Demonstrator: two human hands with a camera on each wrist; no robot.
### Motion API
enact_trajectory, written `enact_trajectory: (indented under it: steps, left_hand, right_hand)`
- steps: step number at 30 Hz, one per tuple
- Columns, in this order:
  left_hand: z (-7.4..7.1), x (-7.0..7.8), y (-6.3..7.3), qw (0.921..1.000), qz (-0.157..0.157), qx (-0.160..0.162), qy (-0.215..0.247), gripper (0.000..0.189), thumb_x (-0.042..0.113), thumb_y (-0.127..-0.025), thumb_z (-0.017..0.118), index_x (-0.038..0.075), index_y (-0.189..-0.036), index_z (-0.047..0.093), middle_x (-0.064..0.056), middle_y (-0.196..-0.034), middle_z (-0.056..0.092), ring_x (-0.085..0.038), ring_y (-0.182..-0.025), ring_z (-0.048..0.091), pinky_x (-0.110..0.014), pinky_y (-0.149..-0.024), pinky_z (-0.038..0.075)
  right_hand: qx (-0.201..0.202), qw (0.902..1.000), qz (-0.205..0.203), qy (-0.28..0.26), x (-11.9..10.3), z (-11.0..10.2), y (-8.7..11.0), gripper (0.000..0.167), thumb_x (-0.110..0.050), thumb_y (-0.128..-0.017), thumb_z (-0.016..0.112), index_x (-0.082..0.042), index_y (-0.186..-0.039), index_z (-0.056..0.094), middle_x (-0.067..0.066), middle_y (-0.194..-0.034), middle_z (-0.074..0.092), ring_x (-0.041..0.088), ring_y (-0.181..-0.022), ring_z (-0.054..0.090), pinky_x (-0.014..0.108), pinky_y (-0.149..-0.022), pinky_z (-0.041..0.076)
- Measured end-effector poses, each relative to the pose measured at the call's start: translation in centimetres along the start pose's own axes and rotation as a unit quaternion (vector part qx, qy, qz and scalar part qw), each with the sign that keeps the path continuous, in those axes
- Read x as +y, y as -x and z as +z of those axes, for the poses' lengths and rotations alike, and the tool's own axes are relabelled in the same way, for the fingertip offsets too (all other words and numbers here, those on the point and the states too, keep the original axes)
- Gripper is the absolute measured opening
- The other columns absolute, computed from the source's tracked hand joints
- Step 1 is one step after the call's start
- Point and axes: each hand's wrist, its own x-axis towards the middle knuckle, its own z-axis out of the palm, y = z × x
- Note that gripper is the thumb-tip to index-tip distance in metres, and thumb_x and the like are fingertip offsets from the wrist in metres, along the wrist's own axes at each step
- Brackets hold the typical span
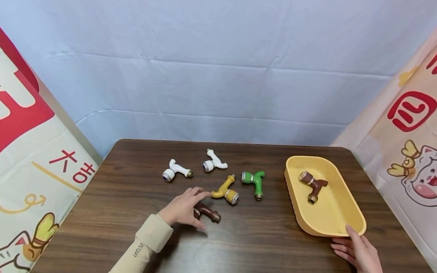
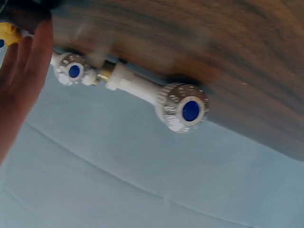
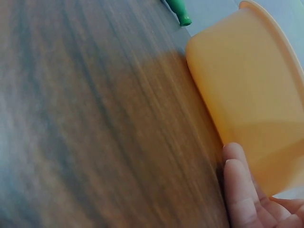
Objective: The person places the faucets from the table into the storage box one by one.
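Observation:
My left hand (image 1: 186,206) reaches over a dark brown faucet (image 1: 209,213), thumb and fingers spread apart around it, its handle end partly hidden. Just beyond the fingertips lies a yellow faucet (image 1: 225,190). In the left wrist view, the hand (image 2: 23,76) is beside a white faucet (image 2: 137,88) with a blue-dotted knob. At the right, my right hand (image 1: 360,250) holds the near corner of a yellow plastic tray (image 1: 355,223), thumb at the rim and fingers against the outer wall (image 3: 242,90). Inside the tray lies another brown faucet (image 1: 313,186).
Two white faucets, one at the left (image 1: 176,170) and one farther back (image 1: 214,161), lie on the dark wooden table (image 1: 119,212). A green faucet (image 1: 255,184) lies between the yellow one and the tray. Pale cloth (image 1: 211,87) hangs behind the table, with printed banners at both sides.

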Motion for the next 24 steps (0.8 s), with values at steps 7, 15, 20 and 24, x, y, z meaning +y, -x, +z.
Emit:
enact_trajectory:
  steps: [7, 15, 20, 24]
  left_hand:
    - [-0.1, -0.8, 0.3, 0.9956, -0.007, -0.073, 0.058, 0.099, 0.047, -0.054, 0.084, 0.017, -0.137, 0.04, -0.012, -0.134, 0.037, -0.03, -0.121, 0.033, -0.048, -0.087, 0.04]
    - [-0.1, -1.3, 0.3, 0.9926, -0.007, -0.106, 0.059, 0.103, 0.04, -0.052, 0.087, 0.017, -0.139, 0.037, -0.012, -0.136, 0.035, -0.031, -0.122, 0.031, -0.047, -0.091, 0.037]
    - [-0.2, -1.2, 0.3, 0.9919, -0.017, -0.12, 0.039, 0.103, 0.031, -0.05, 0.089, 0.018, -0.138, 0.037, -0.01, -0.133, 0.037, -0.029, -0.12, 0.033, -0.046, -0.091, 0.038]
    - [-0.1, -1.1, 0.2, 0.9927, -0.015, -0.119, 0.016, 0.098, 0.021, -0.05, 0.087, 0.017, -0.136, 0.041, -0.009, -0.131, 0.039, -0.029, -0.118, 0.036, -0.044, -0.089, 0.04]
  right_hand:
    - [0.001, 1.0, -0.002, -0.003, 0.1, 0.0, 0.0, 0.063, -0.06, -0.085, 0.043, -0.008, -0.12, 0.034, 0.005, -0.073, 0.066, 0.02, -0.069, 0.066, 0.036, -0.068, 0.053]
    - [0.008, 1.0, 0.002, 0.0, -0.1, 0.2, 0.3, 0.068, -0.061, -0.084, 0.043, -0.007, -0.125, 0.031, 0.004, -0.073, 0.066, 0.02, -0.069, 0.066, 0.035, -0.068, 0.053]
    - [0.007, 1.0, 0.004, 0.002, -0.2, 0.2, 0.3, 0.07, -0.061, -0.084, 0.043, -0.006, -0.126, 0.031, 0.004, -0.073, 0.066, 0.02, -0.069, 0.066, 0.035, -0.068, 0.053]
    - [0.005, 1.0, 0.002, 0.001, -0.1, 0.1, 0.3, 0.07, -0.061, -0.084, 0.043, -0.006, -0.126, 0.031, 0.004, -0.074, 0.066, 0.02, -0.07, 0.066, 0.035, -0.068, 0.053]
